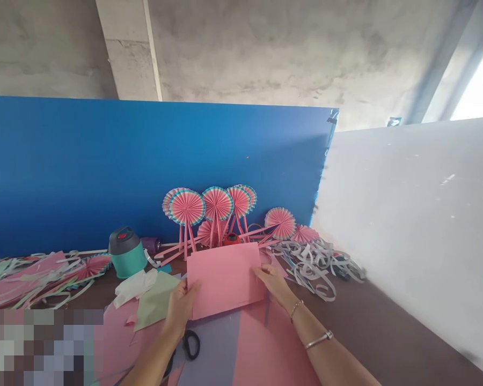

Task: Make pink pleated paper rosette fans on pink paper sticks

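Observation:
I hold a pink paper sheet (225, 279) upright over the table with both hands. My left hand (180, 308) grips its lower left edge, thumb on the front. My right hand (274, 283) grips its right edge; two bracelets sit on that wrist. Under the sheet lie flat pink and lilac papers (241, 343). Black scissors (190, 344) lie partly hidden below my left wrist.
Several pink pleated paper fans on sticks (215, 206) lean against a blue board (104, 166). A teal flask (125, 252) stands at the left. Curled grey paper strips (317, 262) lie by a white board (418, 214). More fans and strips (36, 276) lie far left.

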A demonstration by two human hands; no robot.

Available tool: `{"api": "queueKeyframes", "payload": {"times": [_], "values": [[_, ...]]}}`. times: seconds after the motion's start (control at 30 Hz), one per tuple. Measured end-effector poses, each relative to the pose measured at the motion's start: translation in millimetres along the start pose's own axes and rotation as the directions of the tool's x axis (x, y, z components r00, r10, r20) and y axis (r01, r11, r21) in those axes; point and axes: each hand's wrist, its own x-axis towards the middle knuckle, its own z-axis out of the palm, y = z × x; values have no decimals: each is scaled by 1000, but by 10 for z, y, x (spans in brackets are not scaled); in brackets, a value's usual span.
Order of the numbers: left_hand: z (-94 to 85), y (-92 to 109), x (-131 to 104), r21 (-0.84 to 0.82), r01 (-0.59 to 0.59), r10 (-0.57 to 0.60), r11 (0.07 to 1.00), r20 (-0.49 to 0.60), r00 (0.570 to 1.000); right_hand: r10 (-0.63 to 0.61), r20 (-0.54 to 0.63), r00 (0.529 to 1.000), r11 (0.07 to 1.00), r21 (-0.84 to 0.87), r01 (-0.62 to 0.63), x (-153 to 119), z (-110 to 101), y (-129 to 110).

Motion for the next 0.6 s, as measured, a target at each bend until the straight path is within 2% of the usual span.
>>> {"api": "queueKeyframes", "payload": {"times": [0.17, 0.3, 0.37, 0.47, 0.53, 0.6], "values": [[-80, -121, 93, 210, -90, 115, 973, -110, 987, -99, -154, 983, 994, -64, 90, 40, -104, -36], [-128, -176, 166, 237, -89, 119, 967, -112, 987, -111, -283, 953, 994, -35, 105, 99, -234, -11], [-136, -189, 173, 239, -72, 88, 968, -59, 994, -45, -270, 962, 993, 97, 74, 118, -271, 13], [-125, -199, 140, 376, -90, 82, 922, 38, 996, 56, -152, 987, 960, 279, -11, 116, -273, 33], [-111, -192, 109, 487, -169, 180, 857, 25, 983, 84, -101, 991, 958, 282, -53, 100, -251, 32], [-99, -172, 85, 552, -264, 326, 791, -16, 945, 95, -65, 993, 967, 242, -77, 83, -224, 28]]}}
